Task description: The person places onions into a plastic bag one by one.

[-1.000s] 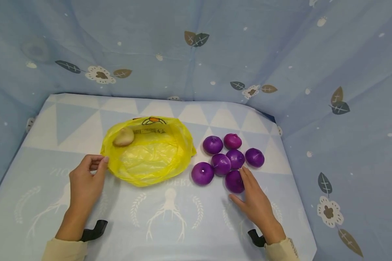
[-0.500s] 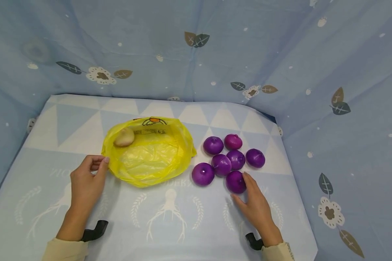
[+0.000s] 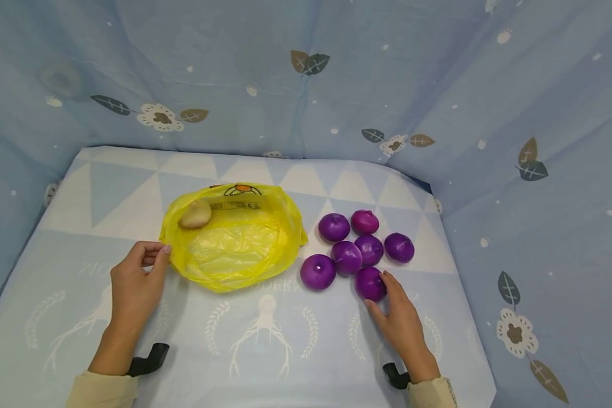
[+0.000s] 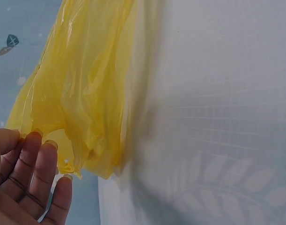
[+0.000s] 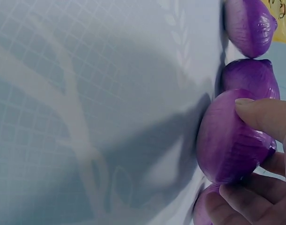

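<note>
A yellow plastic bag [image 3: 234, 243] lies open on the table with a beige potato [image 3: 195, 214] inside at its far left. My left hand [image 3: 155, 255] pinches the bag's left rim; in the left wrist view its fingertips [image 4: 44, 145] touch the yellow film [image 4: 86, 93]. To the right lie several purple onions [image 3: 359, 249] in a cluster. My right hand [image 3: 379, 292] grips the nearest onion [image 3: 369, 282]. In the right wrist view the thumb [image 5: 264, 117] presses its top and the fingers [image 5: 241, 197] curl under that onion [image 5: 222, 145].
The table wears a pale blue and white patterned cloth [image 3: 265, 340]. Blue fabric walls with leaf prints [image 3: 306, 85] close it in at the back, left and right. Black wrist-camera mounts [image 3: 148, 360] show by both sleeves.
My right hand has drawn back a little and its fingers, earlier lying straight beside the nearest onion, now curl round it. The left hand and the bag have not moved.
</note>
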{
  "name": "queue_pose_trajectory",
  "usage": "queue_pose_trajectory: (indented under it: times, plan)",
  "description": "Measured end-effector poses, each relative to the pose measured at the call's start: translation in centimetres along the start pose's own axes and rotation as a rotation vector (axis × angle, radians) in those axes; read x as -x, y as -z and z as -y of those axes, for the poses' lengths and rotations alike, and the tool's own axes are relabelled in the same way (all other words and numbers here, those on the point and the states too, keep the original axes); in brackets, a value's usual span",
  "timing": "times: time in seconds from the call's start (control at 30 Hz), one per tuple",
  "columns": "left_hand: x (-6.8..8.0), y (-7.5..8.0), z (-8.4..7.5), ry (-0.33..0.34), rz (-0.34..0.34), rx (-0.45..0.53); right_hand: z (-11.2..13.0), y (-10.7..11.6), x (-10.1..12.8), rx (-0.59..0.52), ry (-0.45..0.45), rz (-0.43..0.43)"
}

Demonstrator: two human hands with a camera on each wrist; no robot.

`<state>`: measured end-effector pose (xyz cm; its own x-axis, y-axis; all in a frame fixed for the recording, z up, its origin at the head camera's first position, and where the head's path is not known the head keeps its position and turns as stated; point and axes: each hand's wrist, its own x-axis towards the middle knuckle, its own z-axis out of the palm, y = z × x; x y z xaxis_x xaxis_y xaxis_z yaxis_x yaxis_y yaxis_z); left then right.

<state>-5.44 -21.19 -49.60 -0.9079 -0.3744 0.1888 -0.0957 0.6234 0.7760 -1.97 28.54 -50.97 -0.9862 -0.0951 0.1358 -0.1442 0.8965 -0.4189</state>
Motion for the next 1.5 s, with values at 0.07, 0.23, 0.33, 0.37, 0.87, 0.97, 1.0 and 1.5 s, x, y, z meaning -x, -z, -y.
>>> queue_pose_trajectory:
  times: [0.07,0.23,0.33,0.37,0.87,0.97,1.0,1.5]
  plan:
    - [0.0,0.0,-0.1,-0.005,-0.001,0.000,0.0,0.0,0.1,-0.004,-0.006,-0.008]
    - [-0.1,0.0,0.0,-0.011,-0.003,0.004,-0.1,0.0,0.2,-0.027,-0.037,0.001]
    - [0.0,0.1,0.1,-0.008,-0.001,0.003,0.0,-0.1,0.1,-0.036,-0.061,0.028]
    - [0.0,0.2,0.1,-0.008,0.000,0.002,0.0,-0.1,0.1,-0.035,-0.069,0.037]
    - [0.2,0.2,-0.1,-0.043,0.004,0.007,0.3,-0.2,0.4,-0.025,-0.084,0.028]
    - [0.2,0.1,-0.1,-0.043,0.007,0.008,0.2,-0.2,0.5,-0.025,-0.074,0.017]
    - [0.2,0.1,-0.1,-0.042,0.008,0.008,0.2,-0.2,0.5,-0.024,-0.069,0.014]
    - [0.4,0.4,-0.2,-0.035,0.009,0.004,1.4,0.8,0.2,-0.033,-0.039,-0.013]
